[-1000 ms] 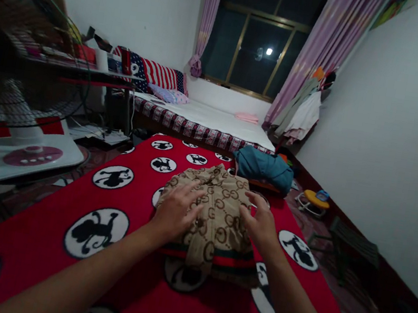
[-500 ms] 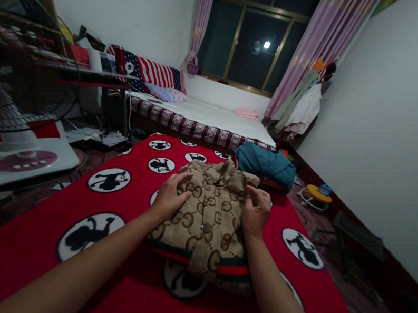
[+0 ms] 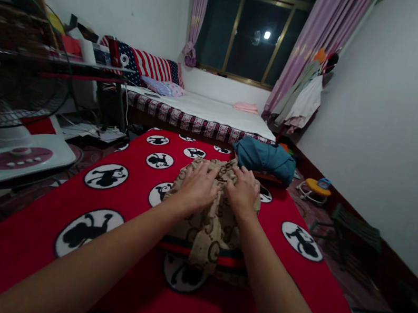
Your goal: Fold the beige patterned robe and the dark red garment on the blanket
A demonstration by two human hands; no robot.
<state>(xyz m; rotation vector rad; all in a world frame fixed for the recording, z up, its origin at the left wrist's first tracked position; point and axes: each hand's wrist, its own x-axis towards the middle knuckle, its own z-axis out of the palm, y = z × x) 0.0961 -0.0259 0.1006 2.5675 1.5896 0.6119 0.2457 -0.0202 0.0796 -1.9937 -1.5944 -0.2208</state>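
Observation:
A folded tan jacket [image 3: 207,235] with brown letter print and a green-red-green striped hem lies on a red blanket [image 3: 136,278] with white circles and dark monkey figures. Resting on the jacket's upper left part is my left hand [image 3: 198,189], fingers stretched forward over the cloth. My right hand [image 3: 243,191] lies on the upper right part near the collar, its fingers spread and bent slightly. Both palms face down and cover much of the jacket's top. Just beyond my right hand sits a folded teal garment [image 3: 265,158].
On the left stand a fan [image 3: 17,154] and a cluttered desk [image 3: 87,72]. A bed [image 3: 208,111] with pillows runs below the window. To the right are a yellow-topped stool [image 3: 316,187], a dark folding stool [image 3: 357,227] and hanging clothes [image 3: 304,103].
My hands have moved inward from the jacket's two sides onto its top, now palms down and close together. The jacket looks narrower and more bunched. The view has shifted slightly.

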